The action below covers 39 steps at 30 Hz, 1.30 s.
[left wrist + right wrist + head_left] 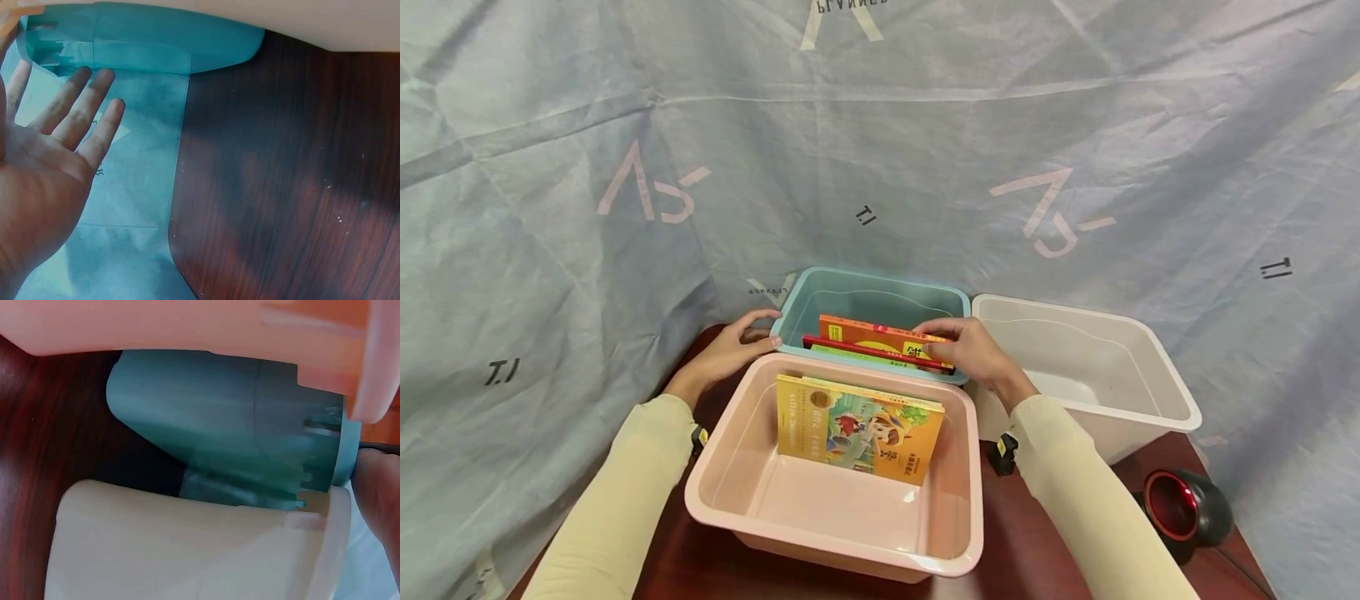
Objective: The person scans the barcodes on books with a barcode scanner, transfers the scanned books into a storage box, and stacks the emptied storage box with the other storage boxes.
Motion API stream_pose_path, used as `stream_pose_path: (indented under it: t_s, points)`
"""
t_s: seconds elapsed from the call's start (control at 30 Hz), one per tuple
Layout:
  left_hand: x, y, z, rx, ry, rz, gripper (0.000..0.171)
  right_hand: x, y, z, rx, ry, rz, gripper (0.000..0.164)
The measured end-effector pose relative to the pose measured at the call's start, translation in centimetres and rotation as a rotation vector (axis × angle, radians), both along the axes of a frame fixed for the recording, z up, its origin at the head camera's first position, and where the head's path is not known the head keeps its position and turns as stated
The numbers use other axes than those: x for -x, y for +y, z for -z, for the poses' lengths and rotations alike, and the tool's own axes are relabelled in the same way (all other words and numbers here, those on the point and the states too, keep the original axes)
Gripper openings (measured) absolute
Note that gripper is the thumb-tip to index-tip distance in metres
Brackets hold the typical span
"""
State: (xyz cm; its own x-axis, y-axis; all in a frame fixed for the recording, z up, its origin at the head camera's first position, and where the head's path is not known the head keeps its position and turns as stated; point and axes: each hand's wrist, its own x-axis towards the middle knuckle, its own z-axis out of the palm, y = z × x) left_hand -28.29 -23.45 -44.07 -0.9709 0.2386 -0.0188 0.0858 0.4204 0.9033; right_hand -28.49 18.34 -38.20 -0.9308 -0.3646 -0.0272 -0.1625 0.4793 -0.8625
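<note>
My right hand (973, 350) pinches an orange book (868, 331) near its right upper corner, with the thumb on the front cover and fingers behind. That book stands in the blue bin (801, 292), behind a red-edged book (823, 342) and a green-edged one. At the bin's left rim, my left hand (730, 354) rests its thumb side on the edge. The left wrist view has the same hand (56, 144) with fingers spread and nearly straight beside the blue bin (162, 40). In the right wrist view, only part of the right hand (378, 487) shows beyond the rims.
A pink bin (835, 542) stands in front, with yellow picture books (857, 429) leaning on its far wall. To the right is a white bin (1075, 312). A black device with a red-lit ring (1187, 512) sits at the right table edge. Grey cloth (880, 167) hangs behind.
</note>
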Motion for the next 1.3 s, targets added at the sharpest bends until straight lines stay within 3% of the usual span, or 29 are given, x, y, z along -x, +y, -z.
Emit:
stream_pose_path:
  t_s: [0.37,0.7,0.83,0.97,1.13,1.3]
  points:
    - [0.1,0.0,-0.1,-0.018,0.002,0.011,0.067,-0.1,-0.5,0.4,-0.09,0.098,-0.122,0.028]
    - [0.2,0.1,0.2,-0.011,0.009,0.006,0.067,-0.2,-0.3,0.2,-0.063,0.109,-0.106,0.031]
    - [0.3,0.2,0.3,-0.006,0.008,-0.001,0.067,-0.7,0.2,-0.6,-0.016,0.127,-0.087,0.031]
    - [0.1,0.3,0.2,-0.009,0.005,-0.002,0.067,-1.6,0.6,-2.1,0.027,0.152,-0.062,0.03]
    - [-0.1,0.3,-0.1,-0.013,0.002,0.001,0.067,-3.7,0.8,-3.9,0.046,0.153,-0.094,0.031]
    - [-0.2,0.2,-0.1,-0.008,0.001,0.006,0.068,-6.6,0.5,-3.9,0.045,0.13,-0.144,0.032]
